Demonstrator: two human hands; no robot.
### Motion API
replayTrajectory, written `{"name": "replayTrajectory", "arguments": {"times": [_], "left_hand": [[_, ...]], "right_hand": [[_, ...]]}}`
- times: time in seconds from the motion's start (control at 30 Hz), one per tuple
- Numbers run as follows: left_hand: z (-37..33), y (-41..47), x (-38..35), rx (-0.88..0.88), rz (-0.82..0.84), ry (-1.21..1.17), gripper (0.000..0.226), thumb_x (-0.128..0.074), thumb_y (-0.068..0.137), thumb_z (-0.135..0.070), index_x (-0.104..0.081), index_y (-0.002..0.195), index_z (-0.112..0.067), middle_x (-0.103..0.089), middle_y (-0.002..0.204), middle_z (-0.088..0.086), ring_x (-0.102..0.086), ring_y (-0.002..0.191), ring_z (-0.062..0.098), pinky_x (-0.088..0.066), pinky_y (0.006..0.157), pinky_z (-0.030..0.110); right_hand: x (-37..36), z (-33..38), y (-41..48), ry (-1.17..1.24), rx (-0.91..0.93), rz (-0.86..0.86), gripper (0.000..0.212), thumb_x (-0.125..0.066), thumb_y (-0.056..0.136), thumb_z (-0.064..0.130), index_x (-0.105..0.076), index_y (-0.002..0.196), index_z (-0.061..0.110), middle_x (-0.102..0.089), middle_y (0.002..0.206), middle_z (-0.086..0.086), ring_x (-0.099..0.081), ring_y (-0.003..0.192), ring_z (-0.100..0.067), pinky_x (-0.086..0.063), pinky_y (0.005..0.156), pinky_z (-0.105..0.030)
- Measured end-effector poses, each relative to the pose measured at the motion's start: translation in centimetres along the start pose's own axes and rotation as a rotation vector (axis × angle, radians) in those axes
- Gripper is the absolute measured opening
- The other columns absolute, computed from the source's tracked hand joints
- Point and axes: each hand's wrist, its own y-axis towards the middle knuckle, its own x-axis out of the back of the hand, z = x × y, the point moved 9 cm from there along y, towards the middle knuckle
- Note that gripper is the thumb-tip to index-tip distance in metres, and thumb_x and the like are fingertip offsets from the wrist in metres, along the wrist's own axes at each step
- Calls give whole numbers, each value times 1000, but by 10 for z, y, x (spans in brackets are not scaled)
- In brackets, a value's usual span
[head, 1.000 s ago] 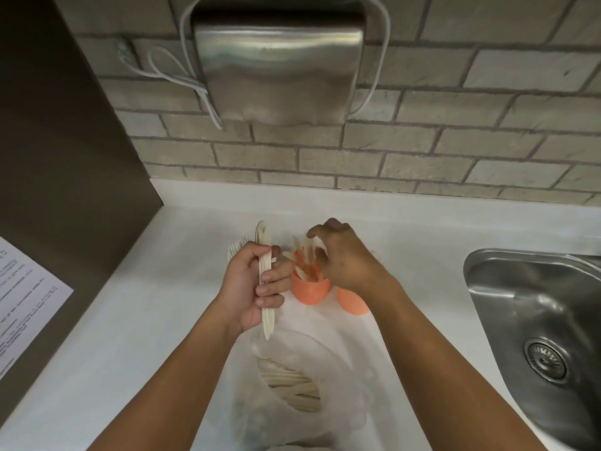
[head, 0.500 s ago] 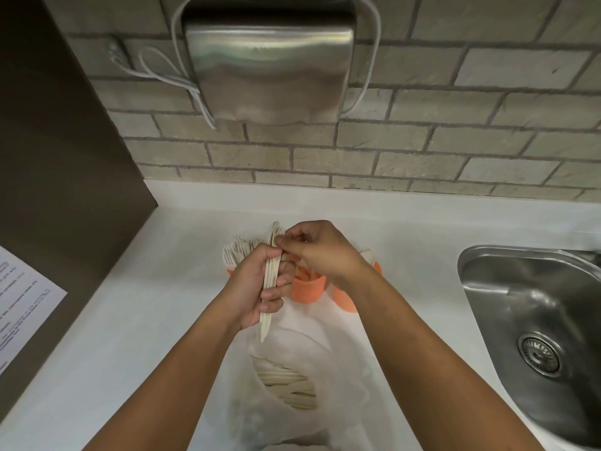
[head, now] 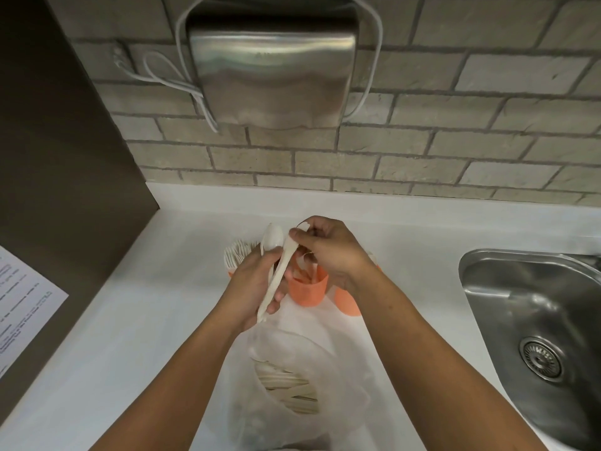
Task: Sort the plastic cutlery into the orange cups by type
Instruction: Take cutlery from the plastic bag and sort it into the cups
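White utensil (head: 282,271): is leaning away from the bundle, above the middle of the counter (head: 146,320) and just in front of the cups; half a second ago it was lying straight against the rest.
Right hand (head: 328,252): is pinching the utensil's top end; a second ago it was hovering over the middle cup.
Left hand (head: 252,288): is still gripping a spoon (head: 272,239) upright, with the utensil's lower end crossing its palm.
Hidden: the right hand's fingers are covering the utensil's head, so its type is unclear. The left orange cup (head: 231,274) is showing only a sliver below its forks (head: 236,253). The right orange cup (head: 349,302) is tucked under the right wrist.
Middle orange cup (head: 309,289): is holding a few pieces.
Clear bag (head: 292,415): is lying at the counter's near edge with unsorted cutlery (head: 289,390) inside.
Room: bare counter is stretching left; the sink (head: 536,320) is taking up the right edge.
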Motion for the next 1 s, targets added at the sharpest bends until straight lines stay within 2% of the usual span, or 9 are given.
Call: {"name": "replayTrajectory", "arguments": {"times": [0.1,0.23,0.3,0.4,0.5,0.57,0.67,0.83,1.0], "left_hand": [[-4,0,0,-65,-27,145,34,-44,112,-33,-55,101,-2,-56,55,1,-36,38,15,-27,36,20],[-9,2,-4,-105,-27,172,34,-43,112,-31,-54,101,-1,-58,50,-4,-35,32,10,-23,35,18],[-9,5,-1,-121,-52,168,32,-48,110,-32,-55,111,0,-69,67,3,-45,36,15,-29,38,20],[-11,10,8,-138,-105,203,26,-51,110,-32,-56,119,-8,-76,88,13,-60,47,23,-38,41,25],[-8,13,22,-133,-132,265,20,-50,109,-34,-54,112,-15,-73,96,24,-55,47,24,-35,40,25],[-7,12,30,-147,-163,306,23,-48,110,-36,-53,111,-14,-72,92,26,-44,42,23,-31,38,24],[-5,11,42,-141,-238,262,23,-46,111,-34,-54,114,-12,-72,79,4,-37,38,17,-26,38,21],[0,11,49,-101,-283,169,21,-46,111,-33,-54,112,-14,-62,70,1,-34,39,15,-21,43,20],[-1,10,45,-84,-276,128,19,-47,110,-33,-53,106,-15,-57,68,0,-32,39,15,-20,43,22]], "right_hand": [[8,1,3,46,23,-25,24,-69,97,12,-62,101,-11,-65,72,-19,-54,66,-33,-44,62,-40],[9,3,1,104,7,10,18,-69,98,11,-67,95,-7,-64,70,-15,-55,62,-24,-47,60,-34],[11,6,1,69,30,-1,18,-69,98,11,-69,91,-5,-65,69,-16,-56,62,-25,-48,58,-32],[26,17,2,60,103,-114,28,-68,98,9,-62,99,-18,-64,73,-22,-58,64,-28,-48,52,-29],[48,35,1,36,189,-208,29,-67,99,10,-59,97,-17,-66,77,-20,-65,65,-24,-55,57,-30],[61,48,-3,34,228,-231,21,-65,101,11,-62,97,-10,-67,81,-17,-69,68,-22,-61,64,-33],[78,65,-11,-28,299,-277,14,-63,102,11,-64,99,-3,-63,81,-13,-73,72,-23,-64,70,-37],[94,73,-23,-359,353,-346,14,-63,101,22,-63,95,9,-73,74,-3,-77,68,-22,-63,79,-53],[100,73,-42,-429,365,-382,7,-63,101,20,-64,99,13,-76,81,-6,-77,68,-18,-63,80,-49]]}}
